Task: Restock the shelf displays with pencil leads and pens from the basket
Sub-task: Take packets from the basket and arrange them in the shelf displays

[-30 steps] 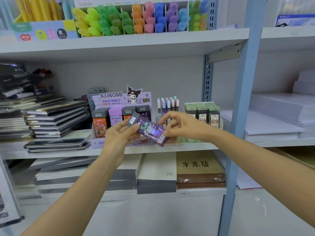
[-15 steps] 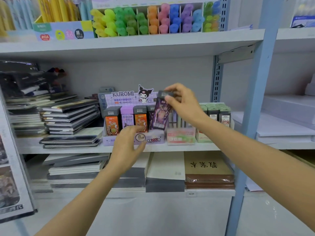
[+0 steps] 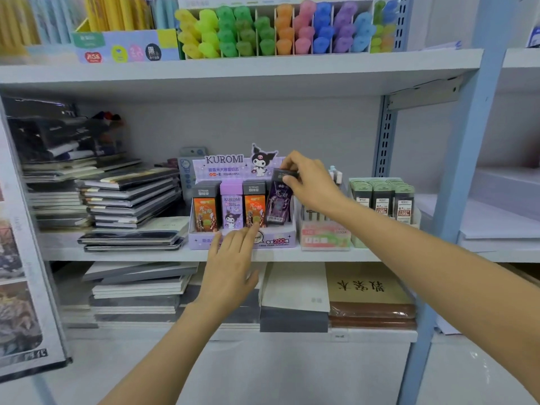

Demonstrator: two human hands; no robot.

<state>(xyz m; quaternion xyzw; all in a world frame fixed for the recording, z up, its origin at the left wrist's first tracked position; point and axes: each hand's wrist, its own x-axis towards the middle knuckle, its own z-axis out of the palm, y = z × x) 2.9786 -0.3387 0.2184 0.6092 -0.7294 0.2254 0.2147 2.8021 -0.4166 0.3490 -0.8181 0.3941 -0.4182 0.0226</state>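
Head view: dark purple lead box (image 3: 279,200), upright.

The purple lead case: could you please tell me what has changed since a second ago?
The left hand let go and moved to the front of the Kuromi display; the right hand carried the purple lead case into its rightmost slot. Other cases stayed.

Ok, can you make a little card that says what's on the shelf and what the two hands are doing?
Place: shop shelf
Display: Kuromi box with a row of upright cases
Right hand: pinches the top of a purple lead case, slightly tilted, lower end in the box's right-most slot
Left hand: fingers straight, at the box's front; contact unclear
Right of box: green lead packs
Left of box: stacked notebooks
Shelf above: coloured highlighters
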